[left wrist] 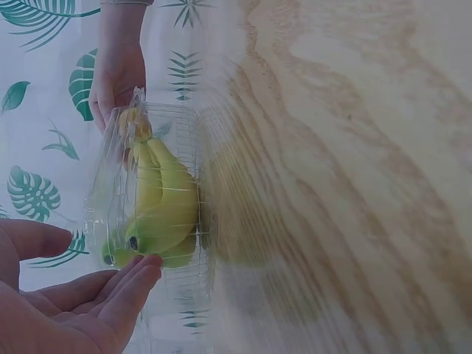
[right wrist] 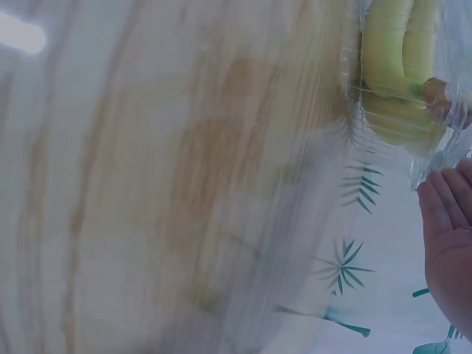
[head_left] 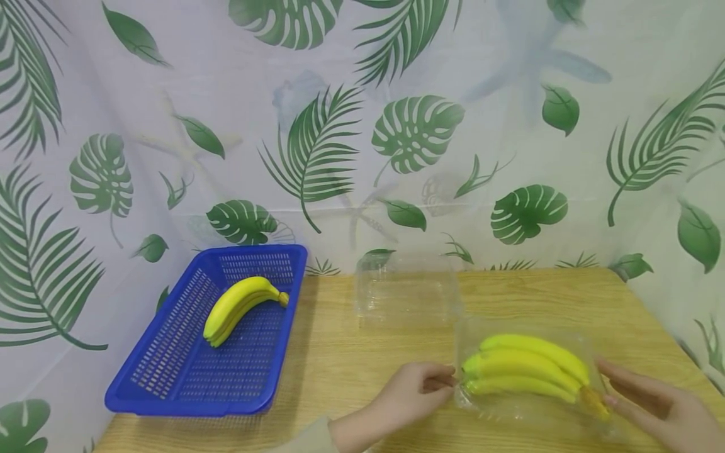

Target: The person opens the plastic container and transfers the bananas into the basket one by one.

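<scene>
From the head camera, a clear plastic box (head_left: 532, 377) sits on the wooden table (head_left: 351, 371) with a bunch of bananas (head_left: 527, 368) inside, its lid open behind it. The left hand (head_left: 410, 393) pinches the box's left edge with curled fingers; the right hand (head_left: 657, 402) lies at its right end, fingers straight and together. A blue basket (head_left: 170, 377) at left holds another bunch of bananas (head_left: 240, 305). The left wrist camera shows straight fingertips (left wrist: 136, 276) touching the box (left wrist: 151, 199). The right wrist camera shows flat fingers (right wrist: 446, 214) just beside the box (right wrist: 402, 81).
</scene>
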Demonstrator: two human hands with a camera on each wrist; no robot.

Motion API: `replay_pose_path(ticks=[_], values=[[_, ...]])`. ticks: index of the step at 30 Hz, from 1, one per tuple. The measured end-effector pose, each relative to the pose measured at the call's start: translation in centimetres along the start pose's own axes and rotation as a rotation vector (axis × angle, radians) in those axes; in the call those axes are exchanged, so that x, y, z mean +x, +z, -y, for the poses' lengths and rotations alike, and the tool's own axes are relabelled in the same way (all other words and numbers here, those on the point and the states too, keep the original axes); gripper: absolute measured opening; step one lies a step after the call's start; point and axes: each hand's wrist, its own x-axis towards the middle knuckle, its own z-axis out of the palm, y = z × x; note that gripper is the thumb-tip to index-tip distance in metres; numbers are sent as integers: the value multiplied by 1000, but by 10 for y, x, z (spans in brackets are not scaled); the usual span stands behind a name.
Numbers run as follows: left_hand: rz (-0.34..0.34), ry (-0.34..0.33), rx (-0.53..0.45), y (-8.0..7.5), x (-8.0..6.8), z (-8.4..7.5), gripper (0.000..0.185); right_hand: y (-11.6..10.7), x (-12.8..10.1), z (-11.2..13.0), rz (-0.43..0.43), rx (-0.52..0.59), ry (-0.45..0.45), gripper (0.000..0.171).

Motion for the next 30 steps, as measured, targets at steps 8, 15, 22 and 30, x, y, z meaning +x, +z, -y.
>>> replay_pose_path(ticks=[8, 15, 22, 30], values=[[-22, -21, -29, -6, -12, 3, 38, 8, -2, 12, 19, 3, -19, 74], [-12, -28, -58, -14, -23, 6, 38, 16, -5, 23, -11, 18, -75, 66], [-29, -19, -43, -20, -32, 9, 38, 20, -5, 36, 4, 4, -83, 65], [-49, -36, -62, -29, -43, 12, 38, 29, -3, 43, 15, -4, -149, 58]])
